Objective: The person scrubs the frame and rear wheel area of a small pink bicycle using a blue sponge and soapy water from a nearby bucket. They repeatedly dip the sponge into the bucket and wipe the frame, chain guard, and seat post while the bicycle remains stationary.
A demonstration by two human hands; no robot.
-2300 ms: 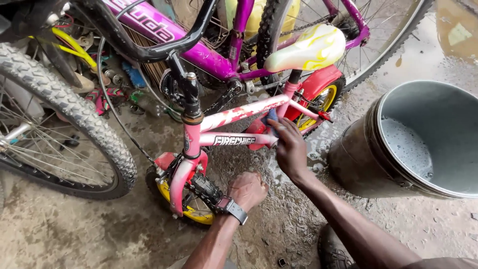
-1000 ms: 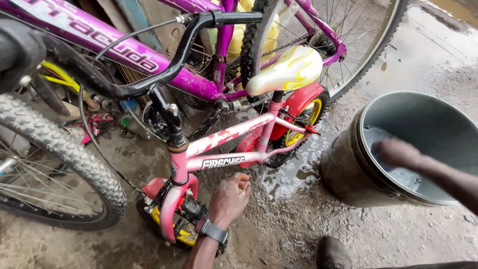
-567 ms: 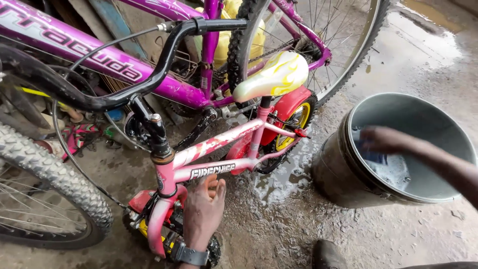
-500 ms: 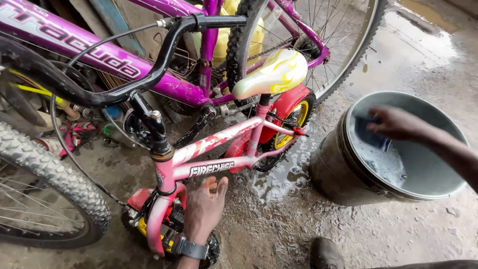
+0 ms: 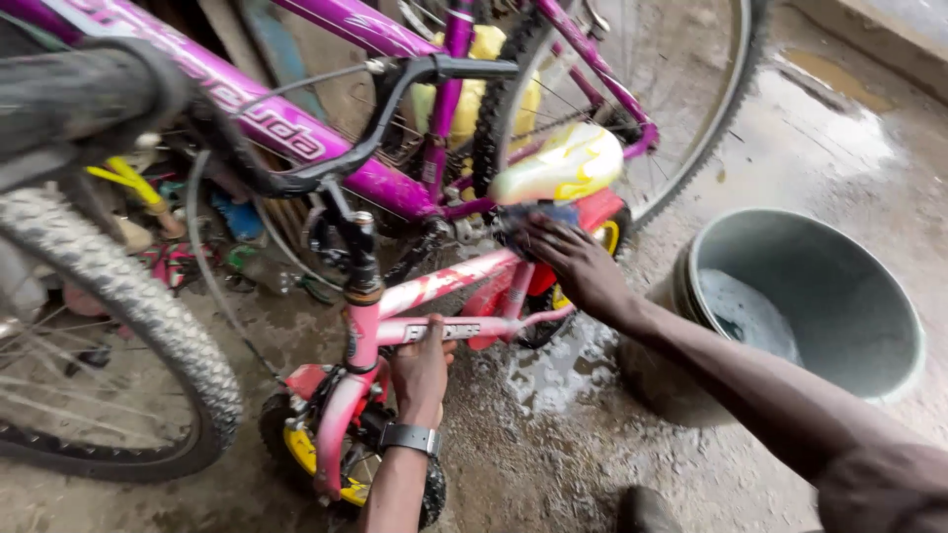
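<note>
A small pink children's bicycle [image 5: 434,286] with yellow wheel rims and a white and yellow saddle [image 5: 563,163] stands on wet concrete. My left hand [image 5: 420,370], with a watch on the wrist, grips the lower frame tube behind the head tube. My right hand [image 5: 573,262] presses a dark blue cloth [image 5: 543,214] against the frame just under the saddle. Most of the cloth is hidden by my fingers.
A grey bucket [image 5: 869,296] with soapy water stands at the right. A large purple bicycle [image 5: 326,148] leans behind the small one, its knobby tyre [image 5: 128,306] at the left. Tools and clutter lie on the ground behind. A puddle spreads under the rear wheel.
My right hand left the bucket with the cloth and moved left to the bicycle under the saddle. My left hand stayed on the frame.
</note>
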